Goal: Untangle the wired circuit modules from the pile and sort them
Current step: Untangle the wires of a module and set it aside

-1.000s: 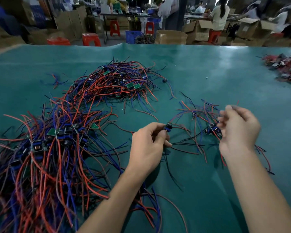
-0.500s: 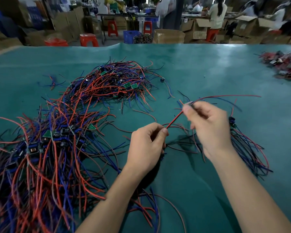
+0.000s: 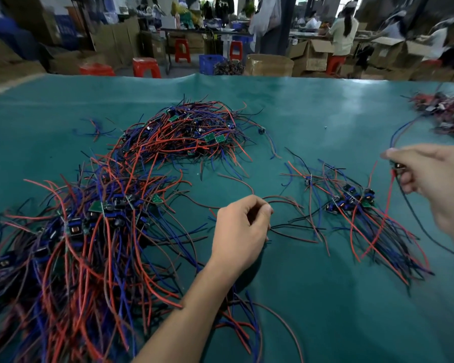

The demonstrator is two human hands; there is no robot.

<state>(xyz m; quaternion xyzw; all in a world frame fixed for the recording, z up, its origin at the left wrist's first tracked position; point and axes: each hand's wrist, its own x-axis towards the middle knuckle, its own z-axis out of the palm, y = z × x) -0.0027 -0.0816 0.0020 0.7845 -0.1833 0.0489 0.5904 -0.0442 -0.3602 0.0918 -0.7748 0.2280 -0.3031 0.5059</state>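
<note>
A big tangled pile (image 3: pixel 84 231) of small green circuit modules with red, blue and black wires covers the left of the teal table (image 3: pixel 312 113). A smaller sorted bundle of modules (image 3: pixel 357 203) lies right of centre. My left hand (image 3: pixel 239 231) is curled at the table's middle, pinching thin dark wires (image 3: pixel 286 203) that run off to the right. My right hand (image 3: pixel 427 174) is raised at the far right and grips one wired module (image 3: pixel 397 165), whose red, blue and black wires hang and trail from it.
Another heap of modules (image 3: pixel 446 111) lies at the far right edge of the table. Beyond the table stand cardboard boxes (image 3: pixel 269 64), red stools (image 3: pixel 145 66) and a blue crate (image 3: pixel 211 63), with people working at a bench behind.
My right hand has swung from the table's middle out to the right and upward, drawing one module and its wires free. The left hand has stayed almost in place, still pinching wires.
</note>
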